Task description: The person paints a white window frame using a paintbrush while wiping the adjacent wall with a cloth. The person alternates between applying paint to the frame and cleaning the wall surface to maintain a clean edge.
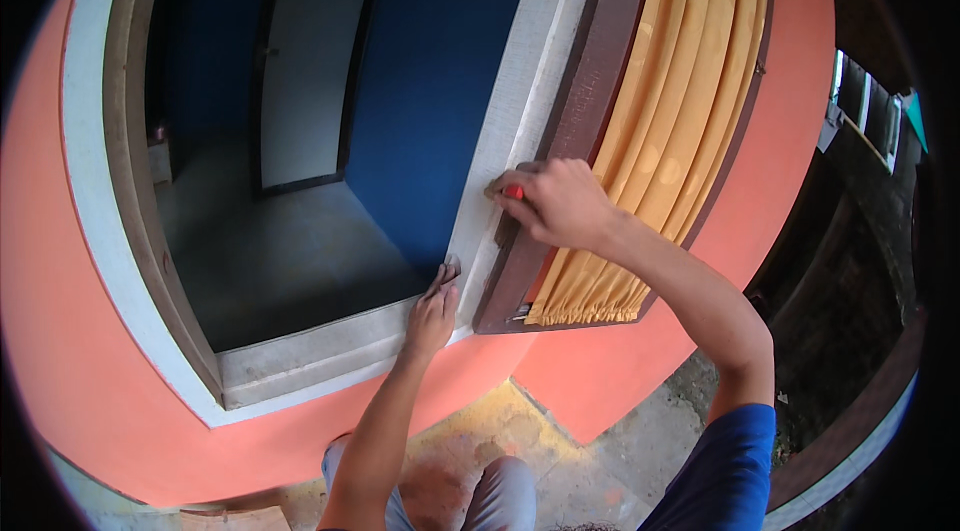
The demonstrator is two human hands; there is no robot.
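Note:
My right hand (565,201) is closed around a tool with a red handle end (513,192). The rest of the tool is hidden in my fist, so I cannot tell its kind. That fist is at the pale window frame (497,156), by the edge of the brown window sash (592,96), which stands swung out to the right. Lower down, my left hand (432,319) is at the frame's bottom right corner. Its fingers are bent together around a small greyish piece (452,268) that I cannot make out.
A gathered yellow curtain (690,121) covers the sash's pane. Through the window opening are a blue wall (430,81) and a grey door (315,61). The coral outer wall (610,371) surrounds the frame. Below lies a stained concrete floor (580,476).

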